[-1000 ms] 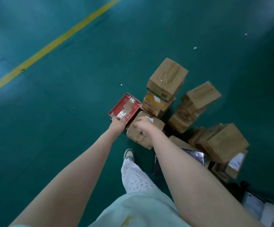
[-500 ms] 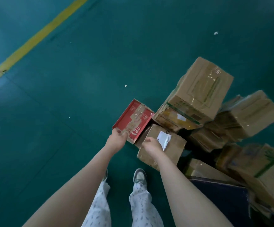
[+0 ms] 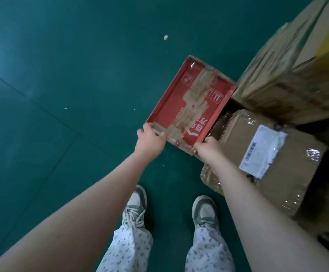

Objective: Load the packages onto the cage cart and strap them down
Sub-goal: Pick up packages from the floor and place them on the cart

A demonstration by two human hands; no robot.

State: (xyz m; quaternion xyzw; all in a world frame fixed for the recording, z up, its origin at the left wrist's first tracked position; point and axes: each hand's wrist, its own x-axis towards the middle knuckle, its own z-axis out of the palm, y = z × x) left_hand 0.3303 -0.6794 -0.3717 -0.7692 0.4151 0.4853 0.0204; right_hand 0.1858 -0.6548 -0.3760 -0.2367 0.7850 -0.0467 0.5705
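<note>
Head view.
- Gripping red package (image 3: 191,107) at near short edge with 2 hands: left hand (image 3: 150,141) curled over near-left corner, right hand (image 3: 207,148) clasping near-right corner.
- Lying just ahead of hands, on or low over floor (image 3: 61,75), cannot tell which.
- Long axis running straight away from wrists, far end beside stacked cartons (image 3: 297,75).
- Brown labelled box (image 3: 267,163) just right of right hand.
- Equally near both hands; judged ready for 2-handed lift.
- Versus 0.5 s ago: right hand off brown labelled box, now on red package.
- Cage cart not visible.
</note>
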